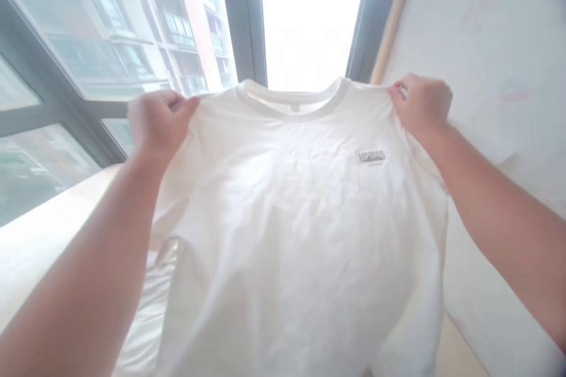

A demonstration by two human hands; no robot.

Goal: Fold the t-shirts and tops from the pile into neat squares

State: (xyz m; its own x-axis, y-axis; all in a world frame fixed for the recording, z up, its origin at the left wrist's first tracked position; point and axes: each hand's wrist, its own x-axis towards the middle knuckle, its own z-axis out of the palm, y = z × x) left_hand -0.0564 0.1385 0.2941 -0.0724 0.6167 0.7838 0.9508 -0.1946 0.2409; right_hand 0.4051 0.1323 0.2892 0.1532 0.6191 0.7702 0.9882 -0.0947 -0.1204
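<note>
A white T-shirt [283, 218] hangs stretched out in front of me, its front towards me and its neckline at the top. It has a small grey printed label on the chest at the right. My left hand [161, 121] pinches the shirt at the left shoulder seam. At the opposite shoulder, my right hand [422, 100] has its fingers closed on the cloth. The shirt's lower hem runs out of view at the bottom, and its sleeves hang down partly behind my forearms.
Dark-framed windows [243, 17] stand ahead and to the left, with a building outside. A pale wall [495, 59] with faint pink marks rises at the right. Below on the left are a light surface [57, 212] and some shiny white cloth [148, 318].
</note>
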